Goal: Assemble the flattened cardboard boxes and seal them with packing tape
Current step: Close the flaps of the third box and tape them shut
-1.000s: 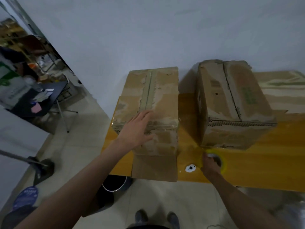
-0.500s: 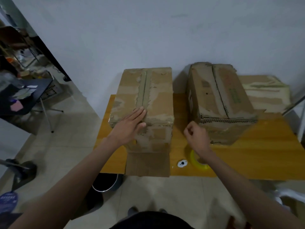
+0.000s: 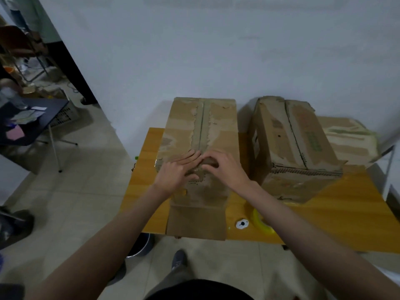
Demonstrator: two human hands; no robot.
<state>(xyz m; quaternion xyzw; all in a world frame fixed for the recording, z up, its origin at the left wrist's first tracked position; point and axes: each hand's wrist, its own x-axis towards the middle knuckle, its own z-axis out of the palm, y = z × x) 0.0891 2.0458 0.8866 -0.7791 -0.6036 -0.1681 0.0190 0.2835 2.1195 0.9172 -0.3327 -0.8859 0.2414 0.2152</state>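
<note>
The wooden table (image 3: 350,215) was set against the wall, presumably for bracing. Two assembled boxes were stood on it: the near box (image 3: 201,131), its front flap hung past the table edge, and a second box (image 3: 294,144) just beside it. More flattened cardboard (image 3: 348,135) was partly hidden behind. The left hand (image 3: 175,172) was laid flat, fingers straight, on the near box's top seam, seemingly pressing it down. The right hand (image 3: 225,167) was rested beside it, fingers bent; whether tape was pinched could not be told. The yellow tape roll (image 3: 263,221) was left on the table, half covered by the right forearm.
</note>
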